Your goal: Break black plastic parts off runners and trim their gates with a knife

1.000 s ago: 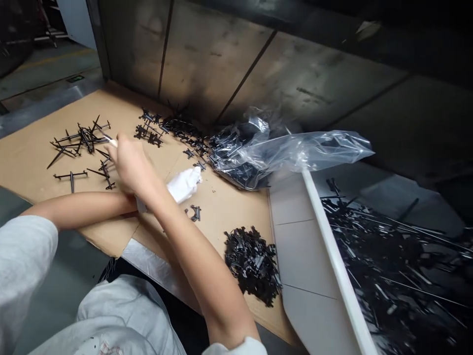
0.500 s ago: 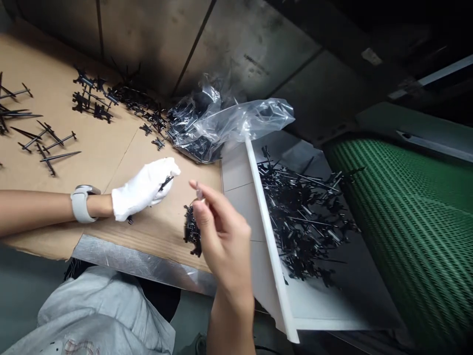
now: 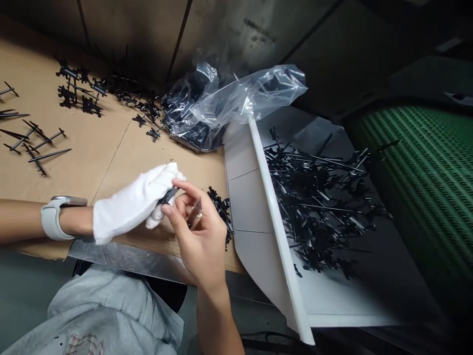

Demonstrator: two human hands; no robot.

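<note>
The fingers of my gloved left hand (image 3: 135,202) and bare right hand (image 3: 203,241) grasp a small black part (image 3: 169,195) over the near worktop (image 3: 197,170). My right hand partly hides a dark pile (image 3: 222,212); a white divider (image 3: 251,202) stands right of it.

The head-worn camera looks forward and down from above the wearer's shirt (image 3: 114,315), close over the left hand (image 3: 133,202) and right hand (image 3: 203,241), facing a dark wall (image 3: 221,29).

A white glove (image 3: 123,209) covers the left hand (image 3: 150,192) beside a grey-strapped watch (image 3: 53,221), and the pale garment (image 3: 114,310) bears plaid patches (image 3: 88,344).
</note>
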